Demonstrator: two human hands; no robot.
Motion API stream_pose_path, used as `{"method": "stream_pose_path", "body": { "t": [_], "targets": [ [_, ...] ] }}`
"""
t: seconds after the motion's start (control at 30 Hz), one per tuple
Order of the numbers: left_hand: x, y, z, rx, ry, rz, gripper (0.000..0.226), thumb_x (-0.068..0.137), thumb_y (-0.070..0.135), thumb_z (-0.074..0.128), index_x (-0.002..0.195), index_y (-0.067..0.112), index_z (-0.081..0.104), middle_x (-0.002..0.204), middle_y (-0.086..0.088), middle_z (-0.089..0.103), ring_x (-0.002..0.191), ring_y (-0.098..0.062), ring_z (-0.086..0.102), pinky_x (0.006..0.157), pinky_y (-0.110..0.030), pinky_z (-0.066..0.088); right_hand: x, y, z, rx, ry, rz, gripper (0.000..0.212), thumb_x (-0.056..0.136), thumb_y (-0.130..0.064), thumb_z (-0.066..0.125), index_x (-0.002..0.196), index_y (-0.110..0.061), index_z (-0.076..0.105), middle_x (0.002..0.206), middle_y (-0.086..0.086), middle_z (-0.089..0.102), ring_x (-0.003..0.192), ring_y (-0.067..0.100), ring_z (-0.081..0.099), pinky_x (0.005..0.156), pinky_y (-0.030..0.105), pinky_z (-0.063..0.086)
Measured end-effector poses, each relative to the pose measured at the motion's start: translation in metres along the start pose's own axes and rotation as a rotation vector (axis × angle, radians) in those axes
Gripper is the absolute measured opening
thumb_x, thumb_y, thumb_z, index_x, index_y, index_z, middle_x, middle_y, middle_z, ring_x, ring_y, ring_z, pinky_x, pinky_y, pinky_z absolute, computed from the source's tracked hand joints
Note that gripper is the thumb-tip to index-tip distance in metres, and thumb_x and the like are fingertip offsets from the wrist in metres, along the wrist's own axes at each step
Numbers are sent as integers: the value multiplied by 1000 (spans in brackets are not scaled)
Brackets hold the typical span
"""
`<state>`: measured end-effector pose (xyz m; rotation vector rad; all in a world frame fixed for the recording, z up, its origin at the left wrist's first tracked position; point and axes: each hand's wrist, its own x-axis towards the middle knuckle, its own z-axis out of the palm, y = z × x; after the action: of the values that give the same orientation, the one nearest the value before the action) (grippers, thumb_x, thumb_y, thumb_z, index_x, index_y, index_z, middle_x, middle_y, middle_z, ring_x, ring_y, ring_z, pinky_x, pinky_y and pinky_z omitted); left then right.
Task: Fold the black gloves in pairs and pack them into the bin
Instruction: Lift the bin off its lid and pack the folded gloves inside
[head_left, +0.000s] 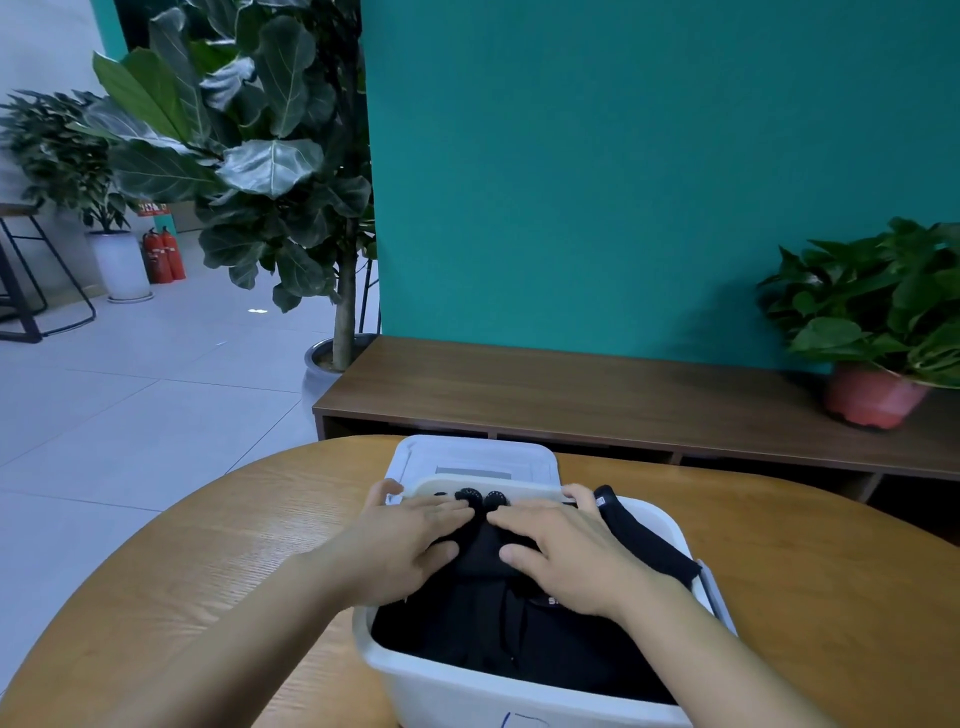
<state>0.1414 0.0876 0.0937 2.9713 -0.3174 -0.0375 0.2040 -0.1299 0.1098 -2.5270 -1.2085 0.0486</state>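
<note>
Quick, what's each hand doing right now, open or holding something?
Left hand: open, pressing flat on the gloves in the bin.
Right hand: open, pressing the gloves too.

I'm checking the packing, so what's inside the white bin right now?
The bin holds black gloves; the left hand and right hand press flat on them. A loose glove lies across its right rim. Whatever is beneath the hands and top layer is covered.

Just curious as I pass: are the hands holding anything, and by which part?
Nothing is gripped: the left hand and right hand lie flat, fingers fairly straight, pressing on top of the black gloves in the bin.
</note>
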Motion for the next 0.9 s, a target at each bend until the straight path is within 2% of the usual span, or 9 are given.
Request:
{"method": "stream_pose_path", "body": {
  "t": [0.1, 0.2, 0.33, 0.47, 0.53, 0.63, 0.7, 0.8, 0.9],
  "targets": [
    [-8, 7, -3, 14, 11, 1, 57, 97, 48, 21, 152, 37, 33, 160, 22, 22, 146, 9, 14, 109, -32, -2, -10, 4, 1, -70, 22, -31, 27, 103, -31, 43, 116, -19, 63, 127, -3, 60, 130, 4, 37, 101, 23, -5],
    [-12, 10, -3, 54, -63, -27, 48, 106, 26, 36, 151, 42, 31, 160, 23, 21, 146, 8, 13, 112, -38, -1, -15, 4, 3, -148, -2, -45, 29, 104, -34, 42, 118, -22, 65, 134, -2, 57, 138, 3, 29, 103, 28, -8],
    [-10, 8, -1, 64, -82, -69, 53, 105, 20, 40, 151, 45, 31, 160, 20, 25, 146, 7, 16, 112, -39, -6, -12, -2, 7, -233, -59, -54, 26, 104, -36, 43, 115, -29, 66, 128, -8, 60, 139, 7, 33, 102, 35, -8],
    [-12, 11, 1, 89, -25, -77, 53, 106, 19, 38, 151, 45, 30, 160, 19, 26, 145, 9, 16, 111, -34, -11, -14, -6, 7, -298, -74, -50, 25, 105, -36, 40, 110, -27, 63, 117, -11, 61, 139, 12, 34, 102, 40, -2],
    [-17, 16, -1, 109, 7, -70, 52, 106, 20, 34, 152, 43, 27, 160, 19, 25, 145, 10, 15, 112, -34, -9, -20, -7, 6, -268, -48, -44, 24, 105, -33, 39, 113, -25, 61, 124, -12, 60, 141, 12, 31, 105, 40, 0],
    [-30, 26, -2, 50, 68, -47, 51, 107, 22, 33, 153, 41, 25, 160, 20, 22, 145, 11, 12, 116, -32, -8, -36, -12, -1, -158, 21, -7, 29, 105, -29, 42, 127, -27, 60, 137, -11, 55, 145, 7, 23, 114, 39, -5],
    [-36, 36, -2, 33, 76, -17, 50, 108, 25, 33, 154, 42, 22, 160, 23, 17, 142, 16, 5, 118, -31, -9, -48, -13, -7, -141, 83, 31, 32, 104, -28, 43, 133, -27, 57, 140, -11, 53, 143, 7, 25, 116, 36, -5],
    [-28, 51, -2, -14, 80, 9, 50, 108, 27, 34, 154, 41, 22, 160, 24, 15, 140, 17, 3, 116, -26, -10, -59, -9, -15, -167, 153, 150, 33, 103, -27, 44, 134, -24, 54, 139, -7, 50, 137, 13, 32, 112, 31, 7],
    [-7, 66, 2, -54, 72, 31, 50, 107, 28, 37, 154, 40, 24, 161, 20, 16, 146, 9, 11, 120, -27, -7, -65, -7, -21, -154, 111, 286, 37, 104, -25, 42, 140, -20, 44, 146, -3, 38, 138, 18, 31, 107, 33, 26]
  ]
}}
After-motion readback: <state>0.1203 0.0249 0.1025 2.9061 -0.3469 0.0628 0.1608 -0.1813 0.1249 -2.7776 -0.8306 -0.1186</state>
